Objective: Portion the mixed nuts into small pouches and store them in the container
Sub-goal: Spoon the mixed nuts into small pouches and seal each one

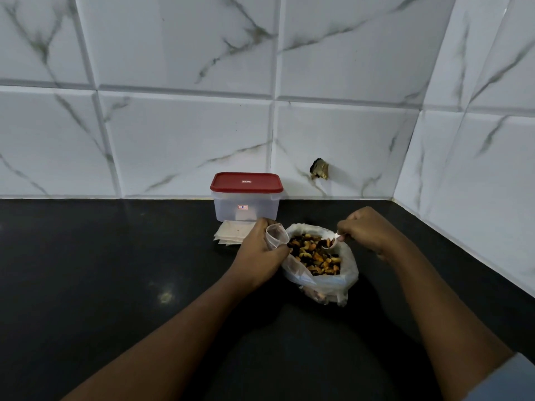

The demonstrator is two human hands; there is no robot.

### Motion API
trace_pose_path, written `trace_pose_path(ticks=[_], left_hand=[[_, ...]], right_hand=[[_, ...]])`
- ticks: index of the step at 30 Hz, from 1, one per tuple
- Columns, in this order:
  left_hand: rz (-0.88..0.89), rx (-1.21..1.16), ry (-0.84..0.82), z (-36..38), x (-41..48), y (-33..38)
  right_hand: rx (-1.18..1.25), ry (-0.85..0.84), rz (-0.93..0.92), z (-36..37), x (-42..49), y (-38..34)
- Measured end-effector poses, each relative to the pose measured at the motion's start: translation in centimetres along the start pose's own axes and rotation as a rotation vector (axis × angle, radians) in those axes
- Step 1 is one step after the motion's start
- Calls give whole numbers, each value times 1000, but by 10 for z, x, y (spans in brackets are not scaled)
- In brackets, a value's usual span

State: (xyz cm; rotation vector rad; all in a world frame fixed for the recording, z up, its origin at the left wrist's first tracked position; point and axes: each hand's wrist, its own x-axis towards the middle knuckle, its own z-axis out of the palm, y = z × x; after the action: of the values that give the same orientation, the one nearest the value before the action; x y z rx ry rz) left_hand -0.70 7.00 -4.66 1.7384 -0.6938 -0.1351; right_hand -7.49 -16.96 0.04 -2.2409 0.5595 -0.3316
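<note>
Head camera shows the left hand (pixel 260 250) gripping a small open pouch (pixel 276 234) beside the bag (pixel 324 282) of mixed nuts (pixel 314 253) mid-counter (pixel 115 270). The right hand (pixel 366 230) pinches a white spoon (pixel 332 240) dipped into the nuts. The closed red-lidded container (pixel 246 202) stands at the counter's back edge, with spare pouches (pixel 228 235) stacked just before it.
</note>
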Motion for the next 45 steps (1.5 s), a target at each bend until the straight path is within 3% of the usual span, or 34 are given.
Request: trace_pose_path(ticks=[16,23,30,36,40,43,45], left_hand=[[-2,14,-8,0,1,-1],[10,10,-11,-1,0,-3],[15,1,-8,-1,3,-7],[48,7,18,1,3,-9],[44,2,11,2,3,-11],[27,-8,-1,0,4,-9],[20,-1,-1,0,4,-8]], right_hand=[[-71,-62,-17,-5,-5,-4],[231,-90,74,-8,-3,-5],[543,-319,-139,18,-9,-23],[56,-332,-458,30,-22,-35],[63,-291,-487,20,-24,-36],[151,-139,-445,3,-23,-34],[31,-20,-412,-8,-18,-28]])
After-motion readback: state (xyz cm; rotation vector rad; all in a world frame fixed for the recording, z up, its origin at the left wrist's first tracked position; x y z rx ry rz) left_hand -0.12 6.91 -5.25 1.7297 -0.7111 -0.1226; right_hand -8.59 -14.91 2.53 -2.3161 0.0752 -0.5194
